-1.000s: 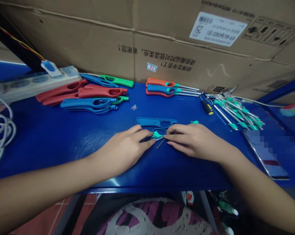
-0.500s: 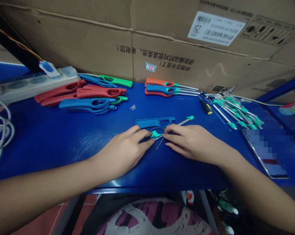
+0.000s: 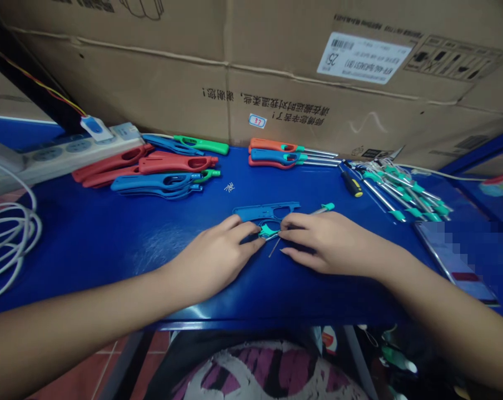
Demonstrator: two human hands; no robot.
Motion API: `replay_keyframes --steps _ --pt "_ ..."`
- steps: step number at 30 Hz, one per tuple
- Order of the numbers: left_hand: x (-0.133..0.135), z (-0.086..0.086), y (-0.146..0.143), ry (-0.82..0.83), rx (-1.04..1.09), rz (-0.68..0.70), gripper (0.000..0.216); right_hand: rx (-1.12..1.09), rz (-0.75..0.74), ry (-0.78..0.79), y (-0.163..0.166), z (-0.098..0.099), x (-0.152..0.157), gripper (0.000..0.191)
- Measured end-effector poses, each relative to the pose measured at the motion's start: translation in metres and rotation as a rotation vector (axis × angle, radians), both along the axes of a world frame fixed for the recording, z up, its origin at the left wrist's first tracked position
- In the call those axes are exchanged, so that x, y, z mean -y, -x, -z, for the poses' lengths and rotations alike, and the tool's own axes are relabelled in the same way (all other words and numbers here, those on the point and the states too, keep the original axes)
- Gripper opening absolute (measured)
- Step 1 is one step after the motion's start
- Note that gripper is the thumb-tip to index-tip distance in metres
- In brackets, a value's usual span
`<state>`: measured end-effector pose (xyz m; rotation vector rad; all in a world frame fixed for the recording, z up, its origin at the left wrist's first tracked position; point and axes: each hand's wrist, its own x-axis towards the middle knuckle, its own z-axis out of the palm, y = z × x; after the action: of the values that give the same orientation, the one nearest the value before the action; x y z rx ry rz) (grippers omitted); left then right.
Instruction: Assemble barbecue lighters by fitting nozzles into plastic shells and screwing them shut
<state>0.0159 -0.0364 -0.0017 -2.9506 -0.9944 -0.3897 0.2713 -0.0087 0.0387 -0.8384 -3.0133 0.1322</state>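
My left hand (image 3: 218, 255) is closed at the front middle of the table, fingertips on a blue lighter handle half that they mostly hide. A green trigger piece (image 3: 268, 230) shows between the two hands. My right hand (image 3: 322, 241) is closed on a lighter's metal tube, whose green-capped end (image 3: 327, 207) sticks out behind the fingers. Under the right fingertips a thin dark wire or strip (image 3: 274, 248) points toward me. Just beyond my fingers lies another blue lighter handle half (image 3: 268, 211), flat and hollow side up.
Several red, blue and green handle shells (image 3: 157, 182) lie at left by a power strip (image 3: 63, 153). Lighters with metal tubes (image 3: 276, 154) lie against the cardboard box (image 3: 159, 83). Small screws (image 3: 229, 187), a screwdriver (image 3: 352, 184), tube assemblies (image 3: 405, 191) and a phone (image 3: 455, 264) are also out.
The view has shifted slightly, so the table things sit a little further right and lower. Both hands keep nearly the same pose on the lighter parts.
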Motion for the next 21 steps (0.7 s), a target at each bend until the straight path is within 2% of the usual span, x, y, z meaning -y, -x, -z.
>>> replay_keyframes --steps 4,7,10,14,17,21 --pt "-0.008 0.003 0.004 0.032 0.085 0.024 0.033 -0.103 0.072 0.156 -0.003 -0.013 -0.013 0.027" --pt "-0.013 0.006 0.007 0.046 0.134 0.046 0.033 -0.309 0.193 0.140 -0.012 -0.012 -0.026 0.026" --pt "-0.016 0.009 0.009 0.066 0.198 0.068 0.030 -0.457 0.206 0.077 -0.017 0.000 -0.031 0.024" --pt "-0.018 0.011 0.011 0.045 0.264 0.082 0.026 -0.395 0.078 0.059 -0.011 0.019 -0.027 0.018" --pt "-0.018 0.009 0.011 0.005 0.246 0.106 0.027 -0.412 0.187 0.019 -0.001 0.030 -0.024 0.015" --pt "-0.016 0.006 0.010 -0.013 0.179 0.114 0.034 -0.493 0.272 0.139 0.009 0.039 -0.025 0.014"
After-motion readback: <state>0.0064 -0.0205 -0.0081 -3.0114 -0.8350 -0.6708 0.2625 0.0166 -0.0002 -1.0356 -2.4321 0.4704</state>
